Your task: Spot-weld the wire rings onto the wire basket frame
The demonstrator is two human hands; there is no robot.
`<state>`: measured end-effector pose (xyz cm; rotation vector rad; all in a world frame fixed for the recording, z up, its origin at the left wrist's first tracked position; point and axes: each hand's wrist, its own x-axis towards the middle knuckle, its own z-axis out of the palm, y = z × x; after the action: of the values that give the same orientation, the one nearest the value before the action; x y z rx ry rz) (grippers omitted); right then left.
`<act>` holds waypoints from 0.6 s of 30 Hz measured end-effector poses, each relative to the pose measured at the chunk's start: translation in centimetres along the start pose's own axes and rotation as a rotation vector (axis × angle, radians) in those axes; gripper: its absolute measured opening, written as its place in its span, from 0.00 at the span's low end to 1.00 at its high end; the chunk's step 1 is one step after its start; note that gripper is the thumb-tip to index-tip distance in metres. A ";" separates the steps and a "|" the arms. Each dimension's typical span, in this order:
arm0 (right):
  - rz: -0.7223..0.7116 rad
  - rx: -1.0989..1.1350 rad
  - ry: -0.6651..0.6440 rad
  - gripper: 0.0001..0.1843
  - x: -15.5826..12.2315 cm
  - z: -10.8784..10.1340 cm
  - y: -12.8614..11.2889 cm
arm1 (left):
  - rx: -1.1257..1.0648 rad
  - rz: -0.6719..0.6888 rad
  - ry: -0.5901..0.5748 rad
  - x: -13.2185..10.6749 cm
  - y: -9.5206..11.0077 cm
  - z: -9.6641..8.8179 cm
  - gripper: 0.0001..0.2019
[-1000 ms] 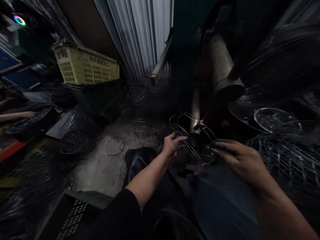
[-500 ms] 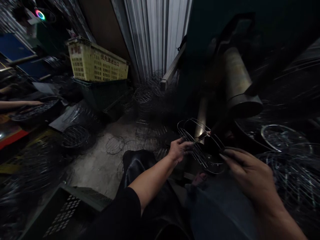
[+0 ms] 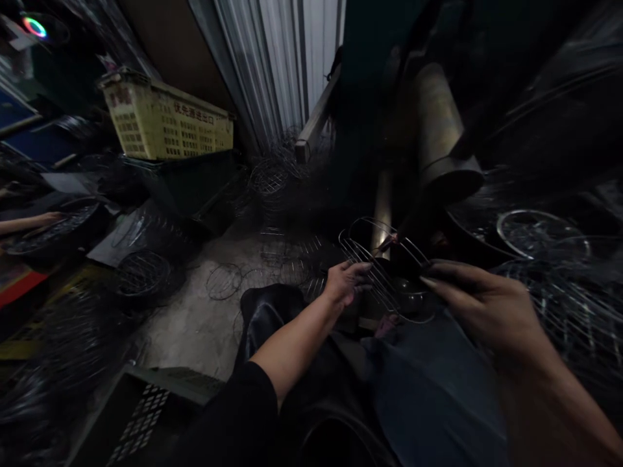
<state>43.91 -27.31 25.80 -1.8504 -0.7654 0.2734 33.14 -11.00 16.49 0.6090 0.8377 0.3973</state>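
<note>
Dim workshop clutter fills the view: a grey concrete floor [image 3: 195, 324] strewn with round wire grilles, and a corrugated metal shutter [image 3: 287, 58] letting in pale light at the back. Against the left wall a yellow plastic crate [image 3: 165, 123] sits on top of a dark green crate [image 3: 195, 181]; its long side carries a line of dark Chinese characters, too blurred to read with certainty, and a red-printed panel on its short end is unreadable. A ring light [image 3: 35, 26] glows in colours in the top left corner. At the far left edge another person's hand [image 3: 46, 219] rests on a round black grille lying flat.

Low in the middle, the left hand [image 3: 346, 281] grips the near left edge of a wire grille [image 3: 384, 272], fingers curled around its bars. The right hand [image 3: 479, 305] holds the same grille from the right, thumb and fingers pinched narrowly on its rim. The grille is tilted, held above the person's lap, just below a dull brass-coloured cylinder [image 3: 440, 130] belonging to a dark machine; a thin rod with a reddish tip touches the grille's upper edge. To the right, more shiny wire grilles [image 3: 535, 233] are stacked in a pile.
</note>
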 end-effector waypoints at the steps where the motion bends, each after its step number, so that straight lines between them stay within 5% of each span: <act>1: 0.032 0.030 0.004 0.19 -0.2 -0.4 -0.1 | 0.004 -0.023 0.000 -0.2 0.1 -0.1 0.05; 8: 0.197 0.075 -0.079 0.25 -1.4 -1.7 -0.1 | -0.121 -0.301 0.107 -1.8 1.0 -0.9 0.15; 15: -0.134 -0.098 -0.174 0.15 -0.5 0.1 -0.1 | -0.136 -0.336 0.135 -2.8 1.0 -0.9 0.22; 18: -0.154 -0.137 -0.224 0.13 0.1 0.4 0.0 | -0.116 -0.323 0.130 -3.1 1.0 -0.8 0.25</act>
<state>43.76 -26.97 25.63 -1.8965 -1.0992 0.3401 30.53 -11.62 18.45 0.3342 1.0114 0.1902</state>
